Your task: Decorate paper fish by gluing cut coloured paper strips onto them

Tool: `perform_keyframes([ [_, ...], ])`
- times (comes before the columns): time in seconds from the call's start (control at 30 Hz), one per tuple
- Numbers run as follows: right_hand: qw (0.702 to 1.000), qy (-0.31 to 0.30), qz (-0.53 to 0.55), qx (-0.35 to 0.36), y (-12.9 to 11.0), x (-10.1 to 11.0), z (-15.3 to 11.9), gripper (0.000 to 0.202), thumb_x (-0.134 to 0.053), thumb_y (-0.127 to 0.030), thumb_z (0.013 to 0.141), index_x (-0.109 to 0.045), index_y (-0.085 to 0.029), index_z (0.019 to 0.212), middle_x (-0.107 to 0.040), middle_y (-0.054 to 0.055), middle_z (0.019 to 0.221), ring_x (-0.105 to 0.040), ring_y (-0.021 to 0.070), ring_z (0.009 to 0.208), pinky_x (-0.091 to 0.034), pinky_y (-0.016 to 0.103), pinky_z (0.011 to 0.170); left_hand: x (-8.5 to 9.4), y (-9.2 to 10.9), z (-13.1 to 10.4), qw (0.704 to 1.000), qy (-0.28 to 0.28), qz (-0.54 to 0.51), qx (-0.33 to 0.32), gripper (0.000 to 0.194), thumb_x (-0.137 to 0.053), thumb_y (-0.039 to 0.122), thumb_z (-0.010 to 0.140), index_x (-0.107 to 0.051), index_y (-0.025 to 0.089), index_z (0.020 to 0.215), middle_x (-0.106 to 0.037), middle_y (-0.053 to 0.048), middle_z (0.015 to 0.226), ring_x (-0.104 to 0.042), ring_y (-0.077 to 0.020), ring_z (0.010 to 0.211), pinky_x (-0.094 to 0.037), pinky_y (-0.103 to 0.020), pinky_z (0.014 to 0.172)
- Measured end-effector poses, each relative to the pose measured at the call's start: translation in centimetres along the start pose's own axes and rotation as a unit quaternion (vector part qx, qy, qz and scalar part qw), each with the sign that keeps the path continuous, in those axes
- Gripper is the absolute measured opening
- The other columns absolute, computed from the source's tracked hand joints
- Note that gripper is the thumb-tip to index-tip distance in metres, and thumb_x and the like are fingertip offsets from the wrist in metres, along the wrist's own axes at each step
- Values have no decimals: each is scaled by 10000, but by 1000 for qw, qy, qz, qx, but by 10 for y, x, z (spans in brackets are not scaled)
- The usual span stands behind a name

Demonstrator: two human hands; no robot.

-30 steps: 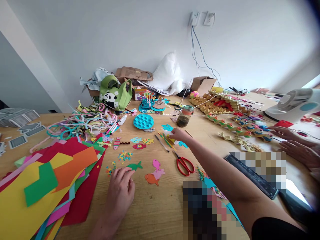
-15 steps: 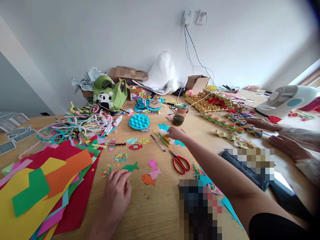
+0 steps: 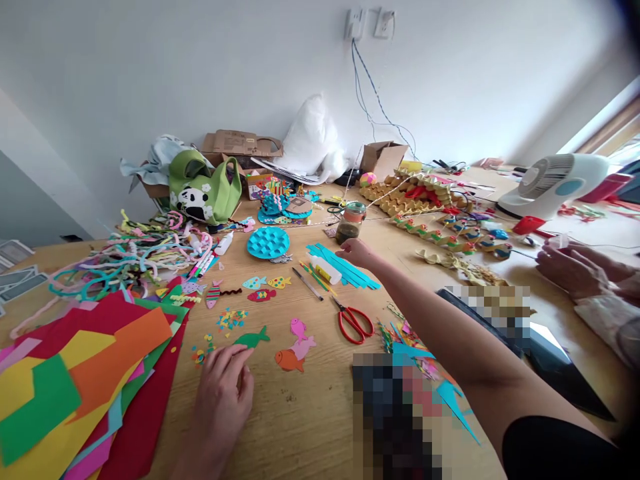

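Green paper makes the fish (image 3: 255,337) right at the fingertips of the left hand (image 3: 226,375) — the nearer hand. The fish's long side points out and to the right, tail farthest away. That hand is loosely bent, thumb apart from the fingers. Farther out, the right hand (image 3: 356,252) is just in front of the jar (image 3: 349,225); I can't tell if it pinches anything. Blue strips (image 3: 356,275) and a bottle (image 3: 326,270) lie on its near left side.
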State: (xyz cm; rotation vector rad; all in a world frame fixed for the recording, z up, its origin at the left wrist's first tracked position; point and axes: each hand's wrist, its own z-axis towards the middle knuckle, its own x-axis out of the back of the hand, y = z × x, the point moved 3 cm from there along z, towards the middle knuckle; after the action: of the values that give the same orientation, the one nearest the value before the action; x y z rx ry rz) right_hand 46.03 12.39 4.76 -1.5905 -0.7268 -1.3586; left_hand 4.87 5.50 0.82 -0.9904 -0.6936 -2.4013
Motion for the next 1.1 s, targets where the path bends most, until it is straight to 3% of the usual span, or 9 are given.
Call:
perform_keyframes([
  [0.4,999,-5,-39,-31,48,17,-11,270,-637,-261,818,-705,-170,1063,-719,77,1004,-650,202,896,-469,258,739,0,-4,0,999,14,0,-28,236,-485,109,851,-641,172,1015,-668,-80,945,-570,-229,884,-453,-388,824],
  [0.57,998,-27,-56,-24,63,12,-18,274,-640,-277,818,-704,-162,1058,-723,83,985,-653,214,895,-465,270,741,0,-2,1,1000,11,-13,-15,232,-490,129,852,-653,187,1007,-676,-74,947,-582,-220,885,-460,-378,832],
  [0.7,997,-48,-53,6,54,-3,-27,302,-633,-340,838,-691,-162,1075,-719,84,988,-651,211,898,-466,270,748,-1,-2,1,1000,14,-21,-10,235,-499,132,840,-659,206,995,-681,-65,938,-595,-221,877,-470,-373,826],
  [0.87,997,-49,-47,49,34,-20,-29,386,-629,-385,850,-643,-156,1162,-670,114,1114,-596,229,1053,-432,292,896,-1,-2,1,1000,15,-17,-12,236,-502,126,837,-663,210,988,-685,-62,933,-599,-220,868,-474,-369,817],
  [1.1,997,-38,-56,34,23,-35,-21,543,-626,-488,827,-584,-153,1252,-583,169,1226,-491,310,1198,-388,368,973,0,-2,4,999,15,-14,-31,220,-509,117,842,-662,183,986,-682,-70,924,-590,-218,865,-465,-362,808],
])
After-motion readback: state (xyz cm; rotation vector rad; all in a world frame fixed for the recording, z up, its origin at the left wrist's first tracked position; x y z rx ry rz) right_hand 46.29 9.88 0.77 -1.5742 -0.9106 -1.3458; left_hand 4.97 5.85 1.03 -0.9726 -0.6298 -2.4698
